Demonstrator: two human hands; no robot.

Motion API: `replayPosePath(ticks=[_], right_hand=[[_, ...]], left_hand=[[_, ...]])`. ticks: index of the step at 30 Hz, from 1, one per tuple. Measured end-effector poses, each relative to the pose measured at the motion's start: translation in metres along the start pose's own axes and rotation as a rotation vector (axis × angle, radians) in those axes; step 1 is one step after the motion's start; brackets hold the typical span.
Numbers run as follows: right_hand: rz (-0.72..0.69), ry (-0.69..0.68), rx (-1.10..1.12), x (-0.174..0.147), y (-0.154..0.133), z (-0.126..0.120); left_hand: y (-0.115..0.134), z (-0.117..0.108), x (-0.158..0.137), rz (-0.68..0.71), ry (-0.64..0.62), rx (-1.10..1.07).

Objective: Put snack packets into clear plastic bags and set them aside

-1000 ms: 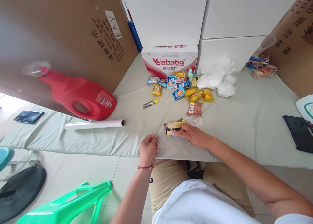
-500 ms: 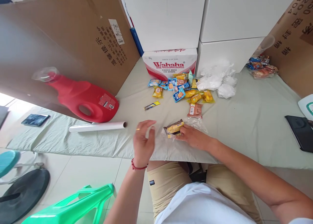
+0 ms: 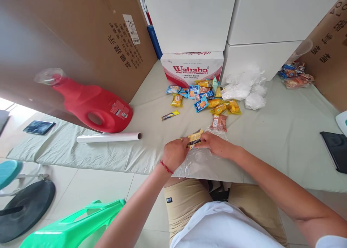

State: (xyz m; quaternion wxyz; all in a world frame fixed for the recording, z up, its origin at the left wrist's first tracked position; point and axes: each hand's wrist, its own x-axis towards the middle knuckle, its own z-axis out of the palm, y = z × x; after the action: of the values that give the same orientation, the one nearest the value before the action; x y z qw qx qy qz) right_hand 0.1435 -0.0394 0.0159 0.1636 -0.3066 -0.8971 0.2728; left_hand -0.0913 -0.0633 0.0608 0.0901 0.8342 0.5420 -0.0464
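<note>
Both of my hands grip a yellow-and-dark snack packet (image 3: 195, 137) just above the table's near edge. My left hand (image 3: 175, 154) pinches its left end, thumb and fingers closed. On its right end, my right hand (image 3: 214, 144) is closed too. Clear plastic film (image 3: 199, 163) lies spread under and below the hands. Beyond them sits a brown wrapped snack (image 3: 219, 122). A slim yellow-and-dark sachet (image 3: 170, 115) lies apart to the left. Farther back is a pile of blue and yellow snack packets (image 3: 201, 104).
A Wahaha carton (image 3: 192, 69) and white boxes stand behind the pile. Crumpled clear bags (image 3: 255, 100) lie right of it. On the left are a red jug (image 3: 100, 103), a white roll (image 3: 108, 137) and a phone (image 3: 39, 127). A black device (image 3: 334, 148) is far right.
My left hand has moved right and closed on the snack packet's left end; it was raised and empty before. My right hand keeps its hold. The view has shifted slightly.
</note>
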Motion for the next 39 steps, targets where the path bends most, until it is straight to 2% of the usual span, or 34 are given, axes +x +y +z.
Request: replayPosePath(ticks=[3, 5, 11, 16, 20, 24, 27, 31, 34, 36, 37, 39], right_hand=[[-0.024, -0.006, -0.033, -0.002, 0.001, 0.0], [-0.028, 0.02, -0.024, -0.01, -0.004, -0.002], [0.036, 0.162, -0.115, -0.06, -0.033, -0.005], [0.102, 0.204, -0.259, -0.073, -0.043, 0.018], [0.086, 0.364, -0.266, -0.061, -0.045, 0.026], [0.091, 0.453, -0.158, -0.041, -0.043, 0.005], [0.136, 0.364, -0.123, -0.016, -0.034, -0.013], [0.313, 0.204, -0.137, 0.025, -0.023, -0.019], [0.443, 0.1, -0.169, 0.047, -0.021, -0.014], [0.5, 0.078, -0.187, 0.054, -0.023, -0.01], [0.518, 0.075, -0.193, 0.056, -0.024, -0.008], [0.537, 0.076, -0.198, 0.056, -0.025, -0.005]], left_hand=[[-0.002, 0.015, -0.006, 0.269, 0.194, 0.022], [-0.004, 0.023, -0.007, 0.368, 0.234, -0.01], [-0.008, 0.028, -0.005, 0.282, 0.207, -0.162], [-0.004, 0.025, -0.001, 0.24, 0.172, -0.183], [-0.005, 0.026, -0.001, 0.234, 0.162, -0.175], [-0.006, 0.026, -0.001, 0.25, 0.148, -0.187], [-0.004, 0.024, 0.001, 0.264, 0.145, -0.201], [-0.008, 0.022, 0.003, 0.28, 0.163, -0.279], [-0.024, 0.025, -0.008, 0.245, 0.227, -0.555], [-0.036, 0.031, -0.024, 0.215, 0.289, -0.782], [-0.039, 0.035, -0.032, 0.21, 0.315, -0.854], [-0.037, 0.045, -0.047, 0.177, 0.364, -0.864]])
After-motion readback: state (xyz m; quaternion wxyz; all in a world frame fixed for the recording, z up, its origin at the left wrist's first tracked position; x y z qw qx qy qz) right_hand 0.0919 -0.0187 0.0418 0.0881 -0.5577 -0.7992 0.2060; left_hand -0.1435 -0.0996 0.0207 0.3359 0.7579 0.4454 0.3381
